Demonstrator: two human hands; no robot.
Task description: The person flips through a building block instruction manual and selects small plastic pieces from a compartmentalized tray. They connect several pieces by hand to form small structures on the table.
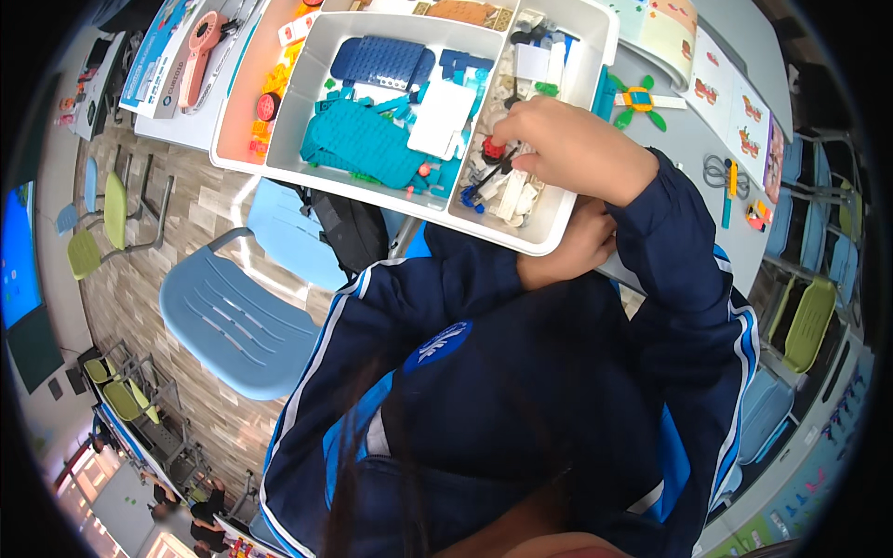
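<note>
My right hand (579, 149) reaches into the right compartment of a white divided tray (535, 244). Its thumb and forefinger are bent but apart, over loose white bricks (512, 200). Close to the fingertips lie a red piece (492, 149) and a thin dark rod-like piece (491, 179); neither is plainly gripped. Below that wrist, my left hand (581, 244) rests at the tray's near right corner with curled fingers, its inner side hidden. The middle compartment holds teal plates (358, 141), dark blue plates (377, 61) and a white plate (442, 119).
Orange and yellow bricks (279, 79) fill the tray's left compartment. Right of the tray are a green flower-like brick model (640, 102), an open booklet (730, 98) and scissors (716, 175). A pink handheld fan (197, 58) lies far left. A blue chair (237, 321) stands left of me.
</note>
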